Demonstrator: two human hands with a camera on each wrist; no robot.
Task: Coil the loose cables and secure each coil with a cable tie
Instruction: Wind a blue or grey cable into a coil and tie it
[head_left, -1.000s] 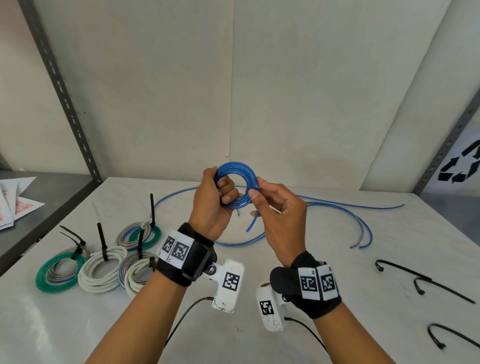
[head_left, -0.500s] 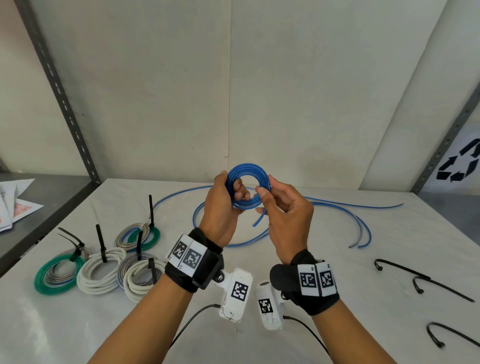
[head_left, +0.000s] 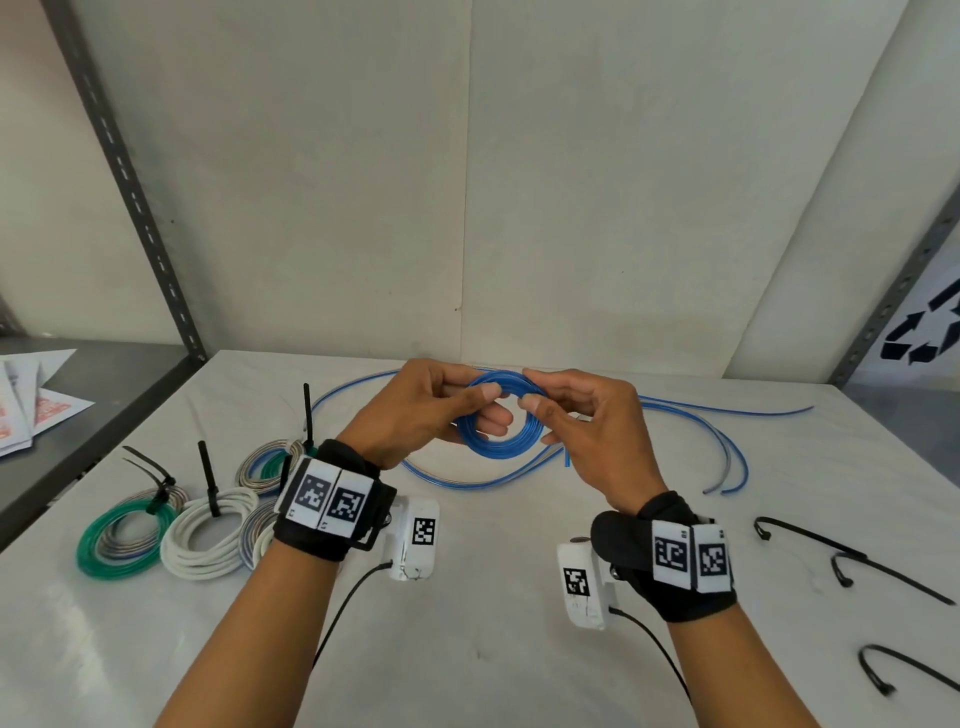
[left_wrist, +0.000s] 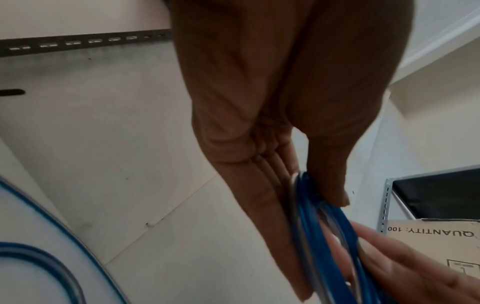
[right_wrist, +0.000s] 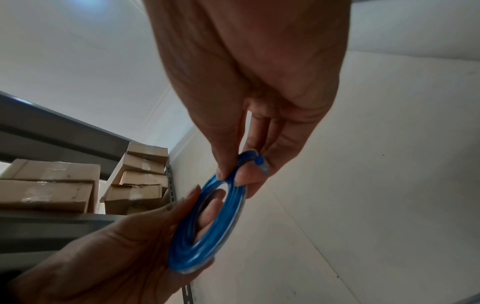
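Out to the left of the left hand lie finished coils: a green coil and a white coil, each cinched by a stiff black tie. Well to the right of the right hand, three loose cable ties lie on the pale, smooth table, thin and hooked at one end. Glossy blue cable trails across the table beyond both hands. Between them, lifted off the table, is the round blue coil: the left thumb and fingers pinch its left side, the right thumb and fingertips its right.
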